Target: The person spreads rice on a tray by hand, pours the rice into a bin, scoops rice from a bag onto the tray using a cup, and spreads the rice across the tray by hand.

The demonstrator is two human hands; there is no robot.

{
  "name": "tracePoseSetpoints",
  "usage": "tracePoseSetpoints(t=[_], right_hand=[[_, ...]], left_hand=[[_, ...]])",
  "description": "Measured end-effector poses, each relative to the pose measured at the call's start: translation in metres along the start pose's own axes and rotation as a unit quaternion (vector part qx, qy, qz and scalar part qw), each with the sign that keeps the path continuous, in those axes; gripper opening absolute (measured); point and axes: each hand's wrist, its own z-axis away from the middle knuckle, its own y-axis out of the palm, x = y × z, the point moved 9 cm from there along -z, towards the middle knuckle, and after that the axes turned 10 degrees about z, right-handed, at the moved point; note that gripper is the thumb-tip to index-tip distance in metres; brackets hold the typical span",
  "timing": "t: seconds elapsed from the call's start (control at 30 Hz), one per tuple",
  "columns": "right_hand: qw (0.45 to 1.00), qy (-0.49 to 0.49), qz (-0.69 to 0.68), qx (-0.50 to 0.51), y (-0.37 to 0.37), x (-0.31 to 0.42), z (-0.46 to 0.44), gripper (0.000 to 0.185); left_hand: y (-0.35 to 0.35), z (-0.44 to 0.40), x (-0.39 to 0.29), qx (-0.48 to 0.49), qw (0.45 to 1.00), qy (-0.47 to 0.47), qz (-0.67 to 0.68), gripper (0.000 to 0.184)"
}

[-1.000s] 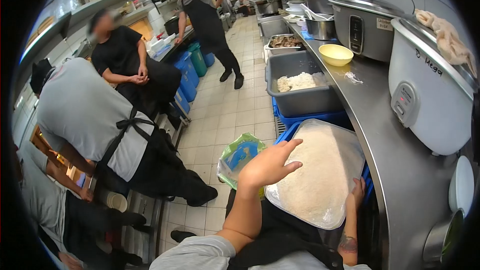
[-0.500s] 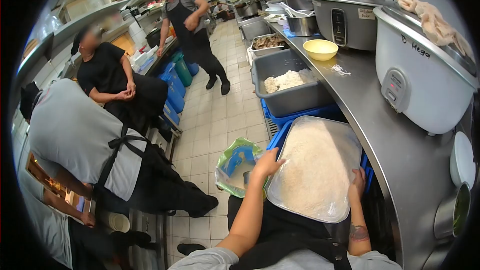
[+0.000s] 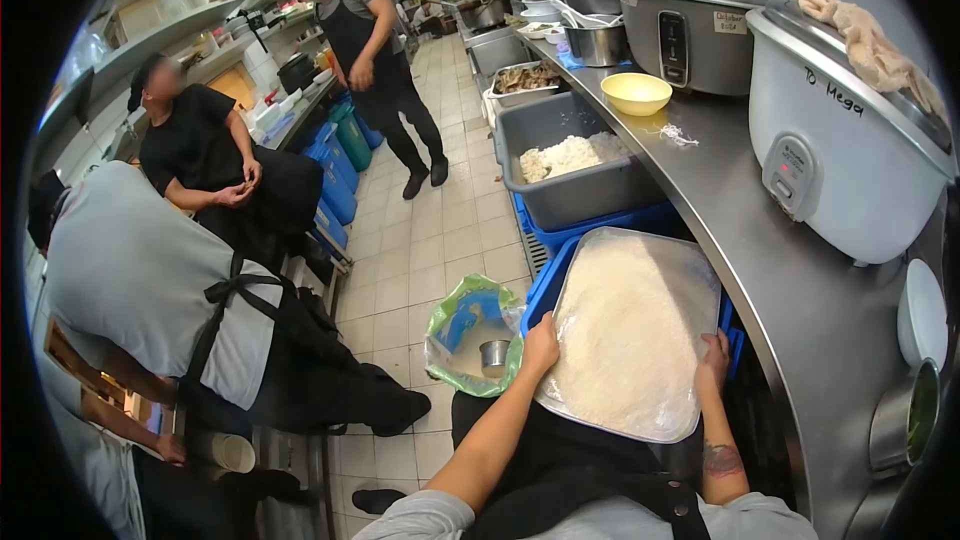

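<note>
A rectangular tray (image 3: 668, 434) with a clear lining is heaped with pale, fine crumbs (image 3: 625, 330). It sits at my lap, over a blue crate (image 3: 545, 285). My left hand (image 3: 541, 345) is closed on the tray's left edge, its fingertips hidden under the rim. On the opposite side my right hand (image 3: 712, 362) grips the right edge, fingers curled around it. Beside my left forearm stands a bin with a green and blue plastic liner (image 3: 445, 315); a metal cup (image 3: 494, 358) rests in the pale powder inside.
A grey tub (image 3: 560, 202) with a white lumpy mass lies ahead. Along the right, a steel counter (image 3: 740, 200) carries rice cookers (image 3: 840, 140) and a yellow bowl (image 3: 637, 93). Several people (image 3: 170, 290) are on the left; one person (image 3: 375, 70) stands in the tiled aisle.
My left hand has gone from lying with fingers stretched over the tray's left rim to gripping that edge. The person in the aisle has come closer and lowered a raised arm.
</note>
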Motion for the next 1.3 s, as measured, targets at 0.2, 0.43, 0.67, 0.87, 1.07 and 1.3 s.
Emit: tracePoseSetpoints(t=[0.2, 0.43, 0.67, 0.87, 1.07, 1.3], right_hand=[[1.0, 0.007, 0.011, 0.013, 0.0, 0.0, 0.0, 0.026], [0.999, -0.031, 0.021, 0.0, 0.001, 0.002, -0.001, 0.027], [0.999, -0.027, 0.027, -0.001, 0.001, 0.0, 0.004, 0.027], [1.0, -0.02, 0.021, 0.002, 0.006, -0.007, 0.0, 0.026], [1.0, -0.019, 0.024, -0.009, 0.007, -0.007, -0.001, 0.024], [0.999, -0.006, 0.032, 0.007, 0.009, -0.011, 0.001, 0.024]], left_hand=[[-0.002, 0.003, 0.001, -0.015, 1.0, -0.015, -0.007, 0.034], [-0.002, 0.003, 0.003, -0.011, 1.0, -0.019, -0.012, 0.034], [-0.003, 0.007, 0.001, -0.008, 1.0, -0.02, -0.01, 0.031], [-0.005, 0.006, -0.002, -0.016, 1.0, -0.018, -0.009, 0.03], [-0.007, 0.006, -0.001, -0.02, 0.999, -0.025, 0.004, 0.027], [-0.004, 0.004, 0.001, -0.014, 0.999, -0.031, -0.011, 0.029]])
